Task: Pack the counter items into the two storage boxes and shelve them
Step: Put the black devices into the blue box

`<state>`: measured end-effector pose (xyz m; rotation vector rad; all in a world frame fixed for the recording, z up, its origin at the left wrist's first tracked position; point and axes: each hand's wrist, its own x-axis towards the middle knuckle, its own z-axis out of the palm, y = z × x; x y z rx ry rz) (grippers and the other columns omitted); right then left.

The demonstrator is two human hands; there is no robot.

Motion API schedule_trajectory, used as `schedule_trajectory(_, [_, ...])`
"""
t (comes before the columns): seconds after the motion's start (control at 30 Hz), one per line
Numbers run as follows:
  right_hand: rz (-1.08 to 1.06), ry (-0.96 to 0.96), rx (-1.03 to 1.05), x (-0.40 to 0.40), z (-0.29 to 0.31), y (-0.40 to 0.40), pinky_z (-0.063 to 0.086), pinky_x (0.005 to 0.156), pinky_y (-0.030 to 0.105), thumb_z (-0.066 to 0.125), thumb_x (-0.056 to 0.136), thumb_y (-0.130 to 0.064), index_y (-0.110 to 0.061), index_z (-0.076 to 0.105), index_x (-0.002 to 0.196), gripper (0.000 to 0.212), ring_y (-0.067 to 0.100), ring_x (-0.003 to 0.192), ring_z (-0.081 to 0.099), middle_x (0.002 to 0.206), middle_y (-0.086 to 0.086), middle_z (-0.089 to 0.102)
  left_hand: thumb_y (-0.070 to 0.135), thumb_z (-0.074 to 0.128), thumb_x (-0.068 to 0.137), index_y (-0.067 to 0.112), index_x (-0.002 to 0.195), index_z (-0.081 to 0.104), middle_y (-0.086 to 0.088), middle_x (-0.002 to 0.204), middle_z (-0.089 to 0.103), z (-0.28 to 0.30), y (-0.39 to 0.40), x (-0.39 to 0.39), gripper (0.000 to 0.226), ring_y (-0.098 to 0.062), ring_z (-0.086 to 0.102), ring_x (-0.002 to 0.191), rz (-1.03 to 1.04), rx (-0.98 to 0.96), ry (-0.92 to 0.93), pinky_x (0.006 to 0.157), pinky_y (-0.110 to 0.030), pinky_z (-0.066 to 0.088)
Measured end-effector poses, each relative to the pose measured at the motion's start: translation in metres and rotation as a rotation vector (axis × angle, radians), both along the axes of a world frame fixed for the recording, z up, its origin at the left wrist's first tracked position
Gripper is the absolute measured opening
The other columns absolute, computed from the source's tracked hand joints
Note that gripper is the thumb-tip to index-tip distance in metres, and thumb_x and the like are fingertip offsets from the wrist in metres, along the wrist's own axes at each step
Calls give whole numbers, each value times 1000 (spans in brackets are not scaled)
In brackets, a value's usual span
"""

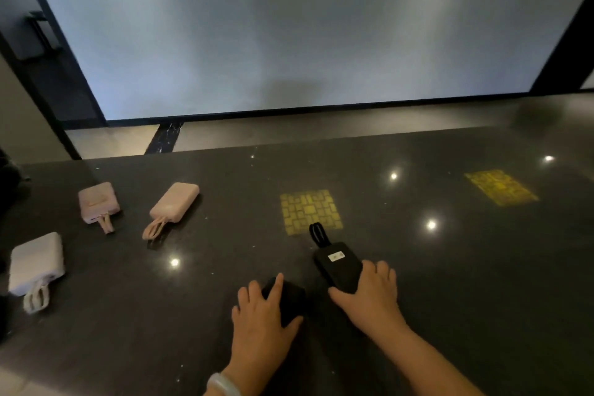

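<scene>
Left hand (262, 320) grips a black rectangular power bank (286, 300); right hand (373, 294) grips a second black, strapped power bank (337, 262) on the dark polished worktop (450, 283).

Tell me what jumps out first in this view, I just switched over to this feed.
Both hands sit low at centre on the dark counter, each gripping a black power bank: the left hand on one, the right hand on another with a white label and a loop strap. To the left lie two pink power banks and a white one near the edge.
</scene>
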<state>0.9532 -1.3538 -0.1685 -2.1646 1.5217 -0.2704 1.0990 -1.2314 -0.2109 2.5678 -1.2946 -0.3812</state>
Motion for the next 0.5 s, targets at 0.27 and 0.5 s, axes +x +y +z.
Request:
schedule_trajectory(0.27, [-191, -56, -119, -159, 76, -8, 39, 95, 33, 73, 68, -55, -19, 41, 129, 77, 14, 108, 32, 114, -2, 35, 71, 57, 76, 41, 151, 7, 9, 130, 28, 39, -30, -106, 95, -12, 25, 120, -299, -156, 63, 105, -31, 32])
schedule_trajectory(0.5, [-475, -76, -186, -307, 100, 33, 36, 88, 30, 77, 69, -48, -21, 36, 134, 81, 10, 105, 26, 110, -8, 26, 70, 57, 77, 44, 150, 7, 17, 123, 25, 77, -48, -213, 93, -4, 21, 112, -611, -307, 156, 108, -29, 30])
